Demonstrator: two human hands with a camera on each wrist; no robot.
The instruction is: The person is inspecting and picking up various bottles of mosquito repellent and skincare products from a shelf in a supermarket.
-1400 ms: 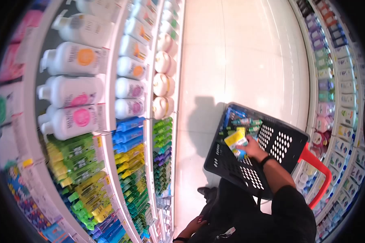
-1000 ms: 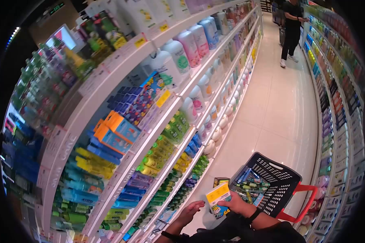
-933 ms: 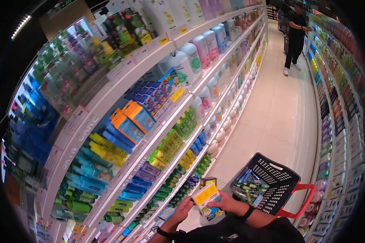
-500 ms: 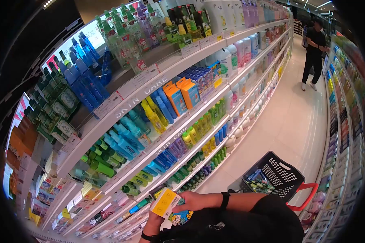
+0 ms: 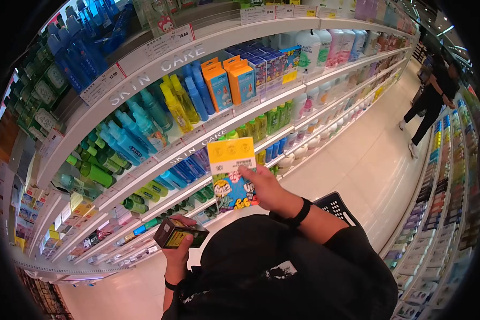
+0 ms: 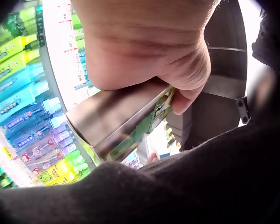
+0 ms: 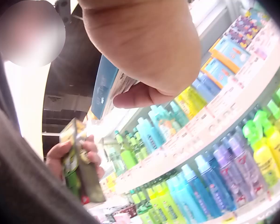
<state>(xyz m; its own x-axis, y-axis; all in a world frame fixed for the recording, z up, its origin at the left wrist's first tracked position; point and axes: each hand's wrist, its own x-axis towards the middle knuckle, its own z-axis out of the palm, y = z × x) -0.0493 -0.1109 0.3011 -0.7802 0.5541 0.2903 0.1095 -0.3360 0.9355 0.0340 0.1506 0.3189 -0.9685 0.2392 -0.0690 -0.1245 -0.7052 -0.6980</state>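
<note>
My right hand (image 5: 269, 186) holds up a flat carton (image 5: 232, 152) with a yellow-and-white top and bright cartoon print below, its thumb on the near face. The carton overlaps the lower shelves in the head view; its blue edge (image 7: 104, 88) shows in the right wrist view. Lower and to the left, my left hand (image 5: 177, 258) grips a small dark brown-and-green box (image 5: 172, 233), thumb across one side and fingers behind. That box (image 6: 123, 116) lies tilted under the palm in the left wrist view. Its printing is too small to read.
Shelves (image 5: 181, 63) of bottles curve along the left and front, with orange boxes (image 5: 218, 85) among them. Beside my right forearm, a black shopping basket (image 5: 333, 207) is mostly hidden. Another person (image 5: 437, 96) stands up the aisle, with more shelves at right.
The carton was lifted from over the basket and brought left to my left hand. The hands then parted: the left has the dark box, the right raises the carton. The view swung left.
</note>
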